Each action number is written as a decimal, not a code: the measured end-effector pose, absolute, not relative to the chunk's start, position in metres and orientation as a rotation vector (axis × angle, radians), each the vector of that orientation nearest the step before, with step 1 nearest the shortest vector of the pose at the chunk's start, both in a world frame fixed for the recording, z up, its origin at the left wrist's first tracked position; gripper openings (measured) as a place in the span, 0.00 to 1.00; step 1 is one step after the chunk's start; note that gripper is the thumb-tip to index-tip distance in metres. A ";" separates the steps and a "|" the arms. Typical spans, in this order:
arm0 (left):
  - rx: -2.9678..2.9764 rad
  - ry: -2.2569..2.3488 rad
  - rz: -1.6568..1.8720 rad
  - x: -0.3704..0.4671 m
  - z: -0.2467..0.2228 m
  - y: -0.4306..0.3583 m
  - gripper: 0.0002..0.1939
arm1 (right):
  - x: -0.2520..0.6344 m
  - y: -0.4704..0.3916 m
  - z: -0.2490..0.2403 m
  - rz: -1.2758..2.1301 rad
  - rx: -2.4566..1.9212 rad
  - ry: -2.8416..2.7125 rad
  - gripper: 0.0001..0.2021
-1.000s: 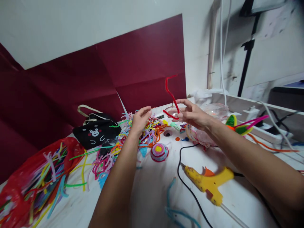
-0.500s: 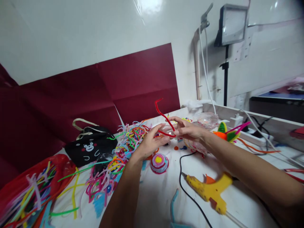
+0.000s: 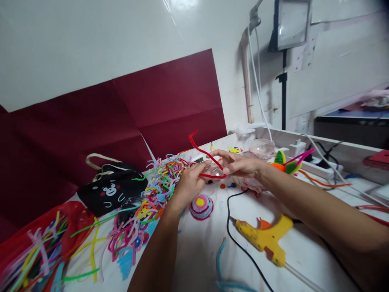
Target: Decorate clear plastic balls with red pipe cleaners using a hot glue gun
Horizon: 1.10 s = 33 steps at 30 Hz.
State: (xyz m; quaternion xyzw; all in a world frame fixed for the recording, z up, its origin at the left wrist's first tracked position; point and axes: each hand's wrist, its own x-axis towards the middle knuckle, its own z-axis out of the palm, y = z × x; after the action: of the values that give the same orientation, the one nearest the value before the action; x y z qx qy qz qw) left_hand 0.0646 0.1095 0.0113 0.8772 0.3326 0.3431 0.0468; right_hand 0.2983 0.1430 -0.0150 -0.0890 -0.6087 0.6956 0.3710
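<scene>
A: Hands, quick?

B: Right hand (image 3: 243, 167): thumb and fingers narrow, pinching the red pipe cleaner (image 3: 201, 149) at its low bend. Left hand (image 3: 191, 180): fingers curled in beside a clear round piece (image 3: 216, 173); can't tell if it grips.

A: Where's the red one?

B: Held up between the hands, above the far half of the bench (image 3: 194, 255), long end rising away, short arm across the clear piece.

A: Handling notes?

B: My read: pinch close to the bend, light fingers on the clear piece, it looks thin. Steady it from the left so the wire doesn't skid.

A: Around?

B: Striped dome (image 3: 201, 207) just nearer than the hands. Glue gun (image 3: 253, 236) towards the near right corner, tip close to a black cord (image 3: 246, 254).

A: In the way?

B: Cord could snag, right forearm passes beyond the gun. Loose pipe cleaner heap (image 3: 164, 182) crowds the left wrist; red bag (image 3: 79, 217) sits by the left edge.
</scene>
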 end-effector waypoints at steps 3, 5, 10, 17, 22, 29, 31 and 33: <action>2.718 1.087 1.052 0.065 0.009 0.109 0.21 | 0.298 0.143 -0.015 1.786 -0.191 -1.576 0.35; 2.731 1.136 1.038 0.066 0.008 0.108 0.23 | 0.297 0.141 -0.014 1.789 -0.187 -1.573 0.34; 2.694 1.251 1.043 0.068 0.008 0.105 0.26 | 0.296 0.134 -0.007 1.780 -0.238 -1.545 0.28; 2.683 1.374 1.096 0.069 0.008 0.106 0.24 | 0.297 0.131 -0.003 1.794 -0.239 -1.518 0.26; 2.725 1.528 1.108 0.066 0.008 0.107 0.27 | 0.297 0.130 -0.002 1.777 -0.309 -1.464 0.25; 2.703 1.763 1.242 0.064 0.006 0.105 0.28 | 0.290 0.132 -0.005 1.805 -0.334 -1.362 0.23; 2.697 1.821 1.304 0.064 0.005 0.105 0.28 | 0.289 0.133 -0.005 1.809 -0.366 -1.329 0.23; 2.689 1.885 1.337 0.064 0.005 0.104 0.28 | 0.288 0.132 -0.004 1.818 -0.410 -1.294 0.22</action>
State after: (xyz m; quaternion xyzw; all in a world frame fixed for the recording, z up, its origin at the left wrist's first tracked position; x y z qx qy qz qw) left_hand 0.0636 0.1042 0.0051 0.7429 0.5209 0.3693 -0.2008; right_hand 0.2881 0.1324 -0.0043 -0.1638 -0.5170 0.7262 0.4225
